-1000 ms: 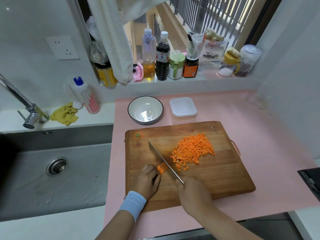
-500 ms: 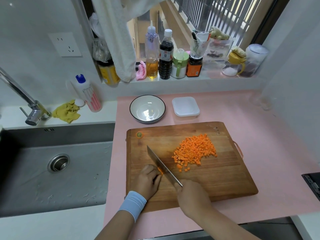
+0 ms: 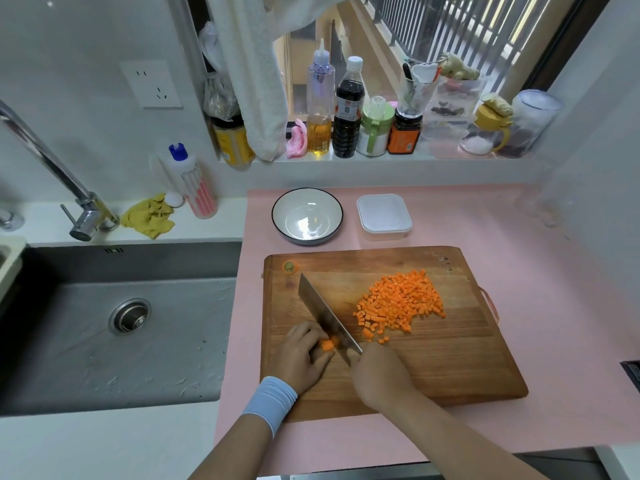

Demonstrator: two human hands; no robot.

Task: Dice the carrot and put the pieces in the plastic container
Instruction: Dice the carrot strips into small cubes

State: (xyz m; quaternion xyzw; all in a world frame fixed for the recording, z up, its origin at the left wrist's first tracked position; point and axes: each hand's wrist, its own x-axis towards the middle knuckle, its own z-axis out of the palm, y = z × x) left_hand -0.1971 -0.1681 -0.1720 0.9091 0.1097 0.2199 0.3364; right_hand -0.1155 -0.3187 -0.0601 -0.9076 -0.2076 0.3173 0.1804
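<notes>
View: head cam looking down at a kitchen counter, sink at left, window sill across the top
Board: large rectangular wooden cutting board (image 3: 450, 358), centre-right of frame, on a pink counter mat (image 3: 554, 306)
Left hand: left hand (image 3: 301, 355) w/ a light blue wristband (image 3: 270, 400), lower centre of frame; fingers curled down, pinning a small orange carrot chunk (image 3: 327, 345) to the board
Right hand: right hand (image 3: 377, 375) just right of the left, fist closed round the handle of a steel cleaver-style knife (image 3: 325, 317); handle itself hidden inside the hand
Knife: blade runs diagonally up-left from the right hand, its edge against the carrot chunk, right beside the left-hand fingertips
Diced carrot: heap of small orange carrot cubes (image 3: 401, 303) on the board, right of the blade, a few loose cubes near the right hand
Carrot top: round cut-off carrot end (image 3: 289, 267), green-centred, alone at the board's upper left corner
Container: square translucent white plastic container (image 3: 383, 216) on the mat just above the board's top edge; lid looks on, no carrot seen in it
Bowl: round white bowl w/ dark rim (image 3: 307, 216), left of the container, nothing visible in it
Sink: grey steel sink (image 3: 104, 341) at left, chrome tap (image 3: 52, 168) above it, crumpled yellow cloth (image 3: 149, 216) on the ledge behind
Sill: row of bottles & jars (image 3: 349, 112) at top centre, incl. oil & dark sauce
</notes>
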